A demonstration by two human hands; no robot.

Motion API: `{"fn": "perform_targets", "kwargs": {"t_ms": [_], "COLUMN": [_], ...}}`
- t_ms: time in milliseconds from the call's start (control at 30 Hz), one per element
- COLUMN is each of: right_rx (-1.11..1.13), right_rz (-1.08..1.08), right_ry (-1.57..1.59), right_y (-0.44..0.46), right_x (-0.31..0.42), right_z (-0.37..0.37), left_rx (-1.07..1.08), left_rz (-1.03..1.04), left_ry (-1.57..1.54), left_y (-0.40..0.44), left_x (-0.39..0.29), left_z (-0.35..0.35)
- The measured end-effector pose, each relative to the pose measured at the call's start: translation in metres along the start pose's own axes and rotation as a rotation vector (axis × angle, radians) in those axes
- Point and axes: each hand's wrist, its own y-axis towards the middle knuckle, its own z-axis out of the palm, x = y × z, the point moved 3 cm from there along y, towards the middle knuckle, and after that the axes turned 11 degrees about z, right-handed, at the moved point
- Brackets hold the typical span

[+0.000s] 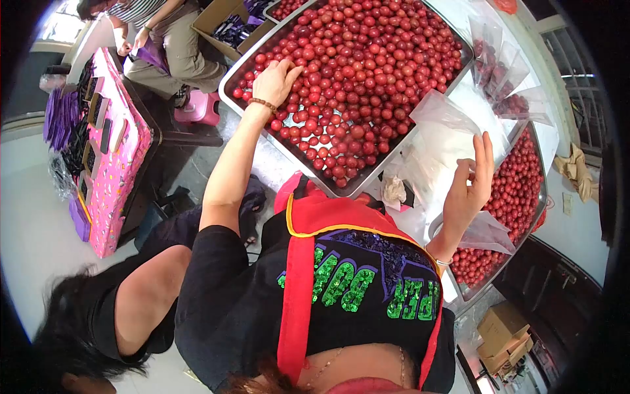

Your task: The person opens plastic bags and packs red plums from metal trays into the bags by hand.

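Observation:
A metal tray (231,73) at top centre holds a heap of small round red fruits (367,59), whose exact kind I cannot make out. My left hand (274,83), with a beaded bracelet at the wrist, rests on the fruits near the tray's left side, fingers spread. To the right, my right hand (470,180) is raised above a pile of clear plastic bags (436,141). Two of its fingers stretch up while the others bend. Its fingertips are close to a bag's edge; contact is unclear.
Several filled clear bags (502,75) lie at the upper right. A second tray (539,197) of red fruits stands right. Crumpled paper (394,192) lies beside the bags. At left are a pink-covered table (128,164), a seated person (174,46), a pink stool (199,108) and another person's arm (147,299).

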Motion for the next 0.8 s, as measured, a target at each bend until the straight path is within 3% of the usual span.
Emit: {"fn": "perform_targets", "kwargs": {"t_ms": [133,267,300,367,500,567,633,700,800], "right_rx": [0.010,0.015,0.015,0.016,0.014,0.009,0.019,0.006,0.032], "right_rz": [0.019,0.041,0.022,-0.002,-0.004,0.015,0.030,0.040,0.072], "right_ry": [0.004,0.012,0.010,0.007,-0.001,0.006,0.059,0.043,0.027], "right_y": [0.000,-0.001,-0.001,0.000,0.002,0.001,0.001,0.003,0.003], "right_x": [-0.001,0.001,0.001,0.003,0.002,0.000,-0.002,-0.003,0.000], "right_z": [-0.001,0.000,0.001,0.003,0.004,0.002,0.002,0.001,0.000], "left_rx": [0.186,0.150,0.152,0.301,0.346,0.206,0.134,0.069,0.062], "left_rz": [-0.024,0.228,0.224,0.210,0.232,0.084,-0.228,-0.316,-0.347], "left_ry": [-0.313,-0.266,-0.268,0.037,-0.030,-0.440,-1.161,-1.837,-2.037], "left_y": [0.016,0.032,0.034,0.039,0.045,0.046,0.043,0.033,0.012], "left_x": [0.007,-0.013,-0.019,-0.032,-0.032,-0.008,0.009,0.011,0.003], "left_z": [0.001,0.000,0.002,0.005,0.013,0.017,0.008,-0.001,-0.008]}}
